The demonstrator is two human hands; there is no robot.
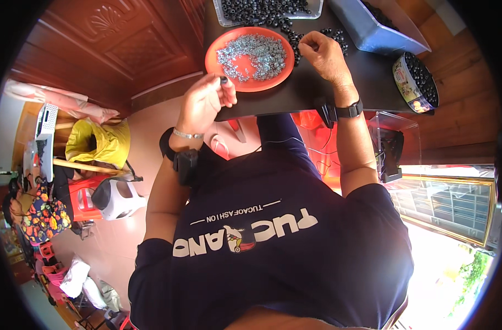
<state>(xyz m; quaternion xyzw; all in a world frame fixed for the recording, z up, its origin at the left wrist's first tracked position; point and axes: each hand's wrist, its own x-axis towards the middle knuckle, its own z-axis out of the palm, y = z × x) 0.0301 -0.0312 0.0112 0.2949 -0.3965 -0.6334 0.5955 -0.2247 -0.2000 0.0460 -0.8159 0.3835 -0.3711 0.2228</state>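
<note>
- The left hand (pixel 202 104), at the orange-red plate's (pixel 256 86) 7 o'clock, grips a small black piece (pixel 223 80) at its fingertips.
- The right hand (pixel 329 60) is at the plate's 3 o'clock, fingers curled; at this angle I cannot tell whether they are closed on anything.
- Silvery pieces (pixel 270 52) lie on the plate, around a bare patch.
- Loose black pieces (pixel 294 39) lie on the dark table (pixel 366 82) between plate and right hand.
- From the plate: clear tray (pixel 318 12) at 1 o'clock, grey-blue bin (pixel 361 33) at 2, round tub (pixel 406 88) past 3, all holding black pieces.
</note>
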